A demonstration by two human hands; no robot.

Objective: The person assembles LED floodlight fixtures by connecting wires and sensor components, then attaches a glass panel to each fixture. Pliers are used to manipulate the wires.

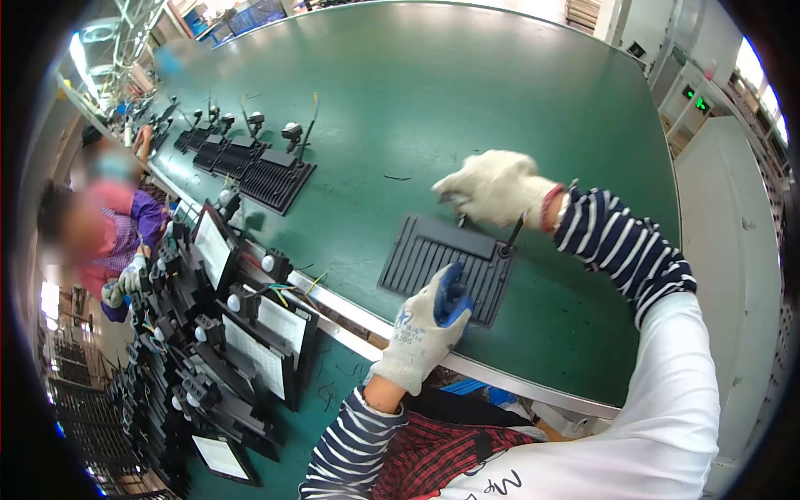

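Note:
A black finned floodlight housing (446, 258) lies fins up on the green table, near its front edge. My left hand (429, 325), in a white glove with a blue coated palm, rests at the lower edge of the housing. Its thumb and fingers are curved and apart, with nothing visible between them. My right hand (496, 187), in a white glove, is over the far edge of the housing with its fingers bent together. Something small and dark shows at its fingertips, too hidden to name. A short black stem stands at the housing's right corner.
Several finned floodlights (271, 179) with sensor heads stand in a row on the green table (467, 83). Many more floodlights (258, 350) are stacked at left, beside a metal table rail (350, 337). A co-worker (125, 217) is at far left. A thin black scrap (397, 177) lies mid-table.

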